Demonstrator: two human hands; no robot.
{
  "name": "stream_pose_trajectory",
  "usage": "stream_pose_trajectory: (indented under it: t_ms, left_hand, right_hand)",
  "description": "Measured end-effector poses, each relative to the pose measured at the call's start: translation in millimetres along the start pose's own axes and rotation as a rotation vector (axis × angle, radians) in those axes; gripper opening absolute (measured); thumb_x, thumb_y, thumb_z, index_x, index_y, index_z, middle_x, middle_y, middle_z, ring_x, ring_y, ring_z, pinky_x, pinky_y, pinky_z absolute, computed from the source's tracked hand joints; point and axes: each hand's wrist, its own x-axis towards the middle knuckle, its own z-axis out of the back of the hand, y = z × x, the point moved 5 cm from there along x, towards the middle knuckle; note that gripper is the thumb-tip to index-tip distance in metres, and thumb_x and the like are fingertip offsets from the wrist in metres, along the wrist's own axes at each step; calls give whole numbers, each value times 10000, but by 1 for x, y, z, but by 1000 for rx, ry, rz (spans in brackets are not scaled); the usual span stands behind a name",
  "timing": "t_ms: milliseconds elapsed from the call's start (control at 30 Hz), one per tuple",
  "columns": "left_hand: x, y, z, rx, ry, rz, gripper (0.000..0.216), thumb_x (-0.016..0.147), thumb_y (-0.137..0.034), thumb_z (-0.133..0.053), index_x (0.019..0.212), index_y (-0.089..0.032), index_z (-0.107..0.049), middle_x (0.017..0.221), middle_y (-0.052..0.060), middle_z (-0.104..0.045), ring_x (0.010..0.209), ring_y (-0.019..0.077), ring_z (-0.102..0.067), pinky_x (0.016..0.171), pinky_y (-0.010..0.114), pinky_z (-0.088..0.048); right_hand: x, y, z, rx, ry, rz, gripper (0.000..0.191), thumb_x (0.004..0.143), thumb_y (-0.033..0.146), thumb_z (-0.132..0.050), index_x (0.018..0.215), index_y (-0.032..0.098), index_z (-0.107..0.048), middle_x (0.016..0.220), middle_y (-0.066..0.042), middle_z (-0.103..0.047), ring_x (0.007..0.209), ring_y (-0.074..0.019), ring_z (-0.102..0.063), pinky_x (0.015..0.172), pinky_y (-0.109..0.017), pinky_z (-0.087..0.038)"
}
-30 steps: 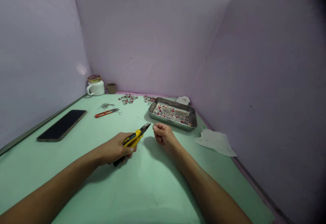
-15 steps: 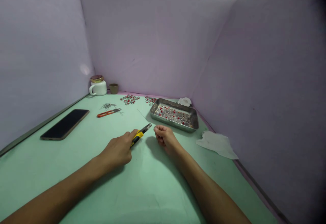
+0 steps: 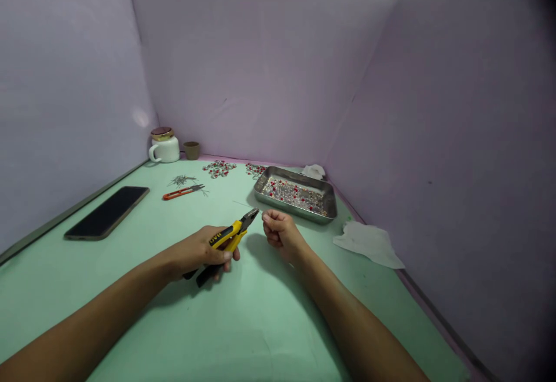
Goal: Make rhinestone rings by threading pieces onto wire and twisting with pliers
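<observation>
Pliers point(image 3: 230, 237) lie gripped in the left hand point(image 3: 197, 253).

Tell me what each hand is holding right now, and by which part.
The left hand grips the pliers by their yellow handles. The right hand pinches a thin wire near one end, between its fingertips.

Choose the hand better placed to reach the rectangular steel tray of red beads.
Right, probably: the right hand sits nearer the rectangular steel tray, with only a thin wire in its fingers, while the left hand, farther away, grips yellow-and-black pliers.
</observation>
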Motion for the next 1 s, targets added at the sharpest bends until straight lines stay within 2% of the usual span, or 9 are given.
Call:
stream_pose_trajectory:
  t_ms: [167, 267, 367, 633, 867, 1000]
  left_hand:
    - [0, -4, -2, 10, 5, -39, 213, 688, -218, -552, 886, -140, -536, 743, 23, -595, 621, 151, -561, 537, 280, -467]
    - [-1, -7, -2, 66, -19, -55, 218, 670, -212, -556, 874, -141, -531, 732, 9, -574, 610, 140, -542, 534, 276, -464]
    - [0, -7, -1, 151, -54, -28, 195, 669, -216, -548, 848, -143, -530, 695, -10, -547, 562, 118, -516, 523, 263, -444]
    - [1, -9, -4, 116, -67, -10, 232, 645, -240, -556, 851, -141, -517, 778, 23, -545, 687, 158, -535, 553, 270, -461]
    - [1, -6, -2, 207, -120, 5, 174, 658, -225, -517, 816, -154, -499, 628, -31, -508, 523, 114, -474, 492, 249, -409]
    - [3, -7, 0, 392, -191, -31, 120, 652, -209, -489, 764, -167, -494, 658, -29, -516, 578, 127, -488, 564, 249, -404]
  right_hand:
    - [-1, -1, -1, 41, 26, -66, 309, 540, 292, -668, 590, 180, -384, 426, 107, -331, 319, 2, -163, 317, -155, -33]
    - [-1, -1, -1, 32, 25, -74, 305, 534, 282, -665, 586, 181, -382, 427, 106, -334, 318, 1, -166, 317, -156, -34]
    - [-2, 0, -1, 11, -2, -58, 298, 541, 283, -659, 579, 180, -382, 428, 100, -353, 314, 0, -188, 315, -154, -46]
    - [-2, -2, -2, -29, -109, 9, 261, 559, 312, -633, 579, 182, -408, 393, 105, -356, 292, -9, -217, 306, -154, -82]
    - [-3, -4, -3, -56, -191, 80, 260, 569, 342, -622, 591, 180, -419, 396, 103, -372, 299, -12, -235, 311, -156, -112]
    - [-4, -4, -3, -91, -219, 116, 243, 587, 346, -608, 604, 178, -433, 409, 100, -381, 310, -15, -239, 313, -159, -125]
